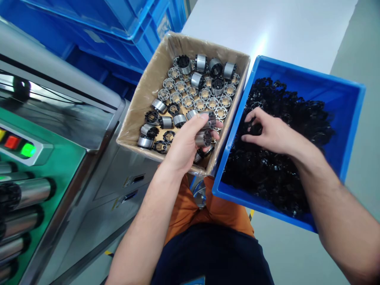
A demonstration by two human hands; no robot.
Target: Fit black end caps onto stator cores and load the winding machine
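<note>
My left hand [187, 138] is over the near right part of a plastic-lined cardboard box [139, 91]. Its fingers are closed around two short metal cylinders [203, 138] with notched ends. Below them lie more silver cylinders [179, 120], several with black toothed end pieces, on top of upright ring-shaped cores [188, 101]. My right hand [268, 132] reaches into a blue bin [353, 118] of small black plastic parts [279, 170]. Thumb and fingers curl around a black plastic part [255, 128], whose shape is partly hidden.
At the left stands a machine with a green panel [59, 154], lit push buttons [28, 149] and a row of metal cylinders [29, 190]. Stacked blue crates [118, 51] rise behind the box. A white tabletop [267, 23] extends beyond the box and bin.
</note>
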